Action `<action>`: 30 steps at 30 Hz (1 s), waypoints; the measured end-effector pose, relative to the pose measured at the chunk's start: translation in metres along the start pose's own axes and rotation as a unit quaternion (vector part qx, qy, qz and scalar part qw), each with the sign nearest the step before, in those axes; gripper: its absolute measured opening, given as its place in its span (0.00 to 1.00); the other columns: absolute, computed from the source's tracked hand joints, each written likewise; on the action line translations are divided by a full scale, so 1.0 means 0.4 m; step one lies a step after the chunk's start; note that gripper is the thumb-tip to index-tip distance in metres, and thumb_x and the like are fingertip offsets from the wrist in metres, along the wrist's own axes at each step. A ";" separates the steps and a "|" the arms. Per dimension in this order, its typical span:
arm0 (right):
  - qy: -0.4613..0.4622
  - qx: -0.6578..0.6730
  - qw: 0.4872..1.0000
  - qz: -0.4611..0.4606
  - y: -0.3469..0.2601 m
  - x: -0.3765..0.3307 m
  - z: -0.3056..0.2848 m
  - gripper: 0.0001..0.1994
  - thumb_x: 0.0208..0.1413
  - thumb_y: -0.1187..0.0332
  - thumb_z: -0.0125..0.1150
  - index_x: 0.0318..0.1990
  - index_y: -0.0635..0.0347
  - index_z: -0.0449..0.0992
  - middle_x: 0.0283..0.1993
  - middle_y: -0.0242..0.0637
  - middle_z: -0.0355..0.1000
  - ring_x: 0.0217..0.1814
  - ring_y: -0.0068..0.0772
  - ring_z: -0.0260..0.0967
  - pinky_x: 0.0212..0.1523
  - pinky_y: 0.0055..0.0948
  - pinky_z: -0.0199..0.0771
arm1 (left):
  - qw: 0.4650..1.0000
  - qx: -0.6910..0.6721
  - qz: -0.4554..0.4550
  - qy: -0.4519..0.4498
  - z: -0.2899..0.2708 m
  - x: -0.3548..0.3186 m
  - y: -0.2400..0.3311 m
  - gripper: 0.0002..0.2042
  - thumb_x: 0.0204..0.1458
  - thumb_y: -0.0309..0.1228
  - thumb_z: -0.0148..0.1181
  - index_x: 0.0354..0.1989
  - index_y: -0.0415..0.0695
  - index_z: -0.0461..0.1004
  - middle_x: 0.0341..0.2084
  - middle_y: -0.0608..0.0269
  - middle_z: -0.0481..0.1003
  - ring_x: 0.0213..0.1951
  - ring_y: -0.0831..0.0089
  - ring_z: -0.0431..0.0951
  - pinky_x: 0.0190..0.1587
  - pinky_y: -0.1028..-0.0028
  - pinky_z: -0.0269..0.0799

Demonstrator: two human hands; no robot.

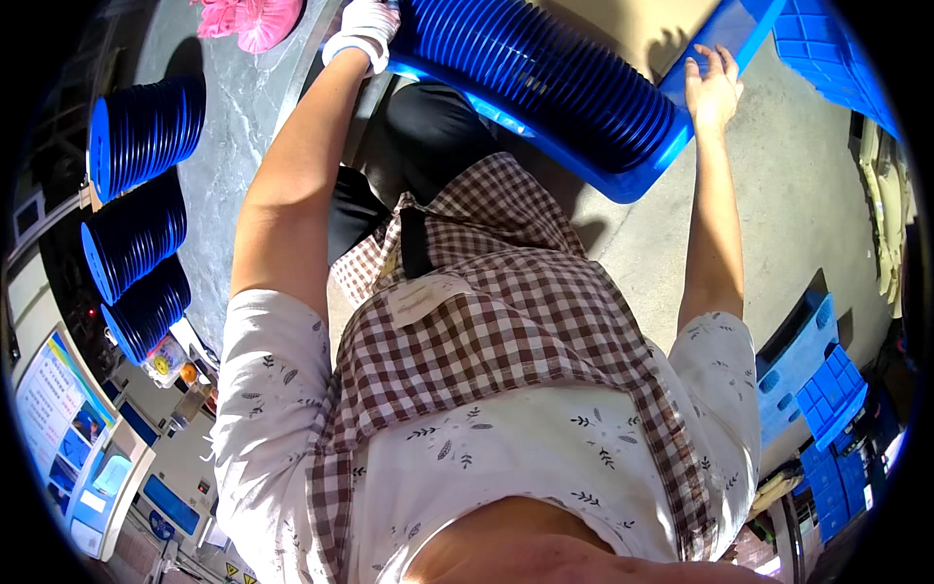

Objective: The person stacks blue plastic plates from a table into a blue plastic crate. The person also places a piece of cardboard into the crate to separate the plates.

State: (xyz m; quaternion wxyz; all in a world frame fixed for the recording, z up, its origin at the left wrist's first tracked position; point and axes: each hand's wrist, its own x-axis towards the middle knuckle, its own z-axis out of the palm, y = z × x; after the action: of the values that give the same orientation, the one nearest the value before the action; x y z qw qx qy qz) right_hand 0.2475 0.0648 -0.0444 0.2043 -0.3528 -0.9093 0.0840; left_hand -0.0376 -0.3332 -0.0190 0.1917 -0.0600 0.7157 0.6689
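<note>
I look straight down my own body: a brown checked apron over a white patterned shirt. My left hand (362, 31), in a white glove, grips the near left edge of a blue plastic crate (623, 180). The crate holds a long row of stacked blue round lids (545, 68) lying on their side. My right hand (712, 90), bare, rests with fingers spread against the crate's right end.
Three more stacks of blue lids (141, 229) lie on a grey marbled tabletop (243, 107) at the left. Pink gloves (253, 19) sit at the top edge. Blue crates (817, 389) stand on the concrete floor at the right, with another crate (827, 49) at the top right.
</note>
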 end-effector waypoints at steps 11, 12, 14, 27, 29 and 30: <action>-0.005 0.003 1.000 0.004 -0.015 -0.003 -0.003 0.16 0.57 0.53 0.63 0.53 0.31 0.80 0.70 0.23 0.64 0.64 0.51 0.63 0.64 0.45 0.69 | 0.993 0.014 -0.110 -0.040 0.027 -0.006 0.023 0.17 0.63 0.48 0.52 0.40 0.47 0.79 0.23 0.65 0.75 0.24 0.72 0.73 0.26 0.75 0.65; -0.003 -0.001 1.000 0.000 -0.014 -0.003 -0.002 0.16 0.56 0.53 0.63 0.53 0.32 0.80 0.69 0.22 0.64 0.63 0.51 0.63 0.63 0.45 0.70 | 0.995 0.056 -0.070 -0.036 0.035 -0.014 0.026 0.16 0.63 0.46 0.52 0.40 0.47 0.79 0.23 0.64 0.75 0.25 0.70 0.74 0.28 0.74 0.66; -0.003 0.004 1.000 -0.002 -0.011 -0.003 -0.001 0.16 0.56 0.53 0.63 0.53 0.32 0.80 0.69 0.21 0.65 0.63 0.51 0.63 0.63 0.45 0.70 | 0.990 0.140 0.011 -0.030 0.045 -0.043 0.039 0.14 0.64 0.42 0.51 0.40 0.47 0.80 0.24 0.61 0.76 0.28 0.66 0.76 0.33 0.71 0.70; 0.011 -0.007 0.999 -0.032 0.038 0.009 0.050 0.16 0.57 0.51 0.63 0.54 0.30 0.80 0.67 0.24 0.66 0.63 0.50 0.64 0.64 0.44 0.68 | 0.763 0.525 0.365 -0.098 0.021 -0.050 0.030 0.29 0.58 0.46 0.61 0.61 0.36 0.71 0.62 0.42 0.69 0.66 0.48 0.65 0.69 0.63 0.59; 0.008 -0.015 1.000 -0.026 0.050 0.006 0.047 0.16 0.57 0.50 0.62 0.54 0.29 0.80 0.68 0.23 0.66 0.63 0.50 0.64 0.64 0.44 0.68 | 0.837 0.444 0.307 -0.093 0.040 -0.053 0.019 0.27 0.58 0.44 0.60 0.60 0.38 0.72 0.62 0.42 0.69 0.65 0.49 0.66 0.68 0.63 0.60; 0.007 -0.016 1.000 -0.023 0.051 0.007 0.045 0.16 0.57 0.50 0.62 0.54 0.29 0.80 0.68 0.23 0.66 0.63 0.50 0.64 0.64 0.45 0.68 | 0.868 0.403 0.276 -0.087 0.056 -0.071 0.033 0.25 0.59 0.43 0.60 0.60 0.39 0.73 0.62 0.42 0.69 0.65 0.49 0.66 0.68 0.64 0.60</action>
State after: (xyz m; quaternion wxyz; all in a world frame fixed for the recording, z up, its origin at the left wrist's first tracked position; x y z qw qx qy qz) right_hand 0.2502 0.0815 -0.0658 0.2068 -0.3354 -0.9170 0.0623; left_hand -0.0117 -0.3150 0.0027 0.0684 0.2812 0.8909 0.3501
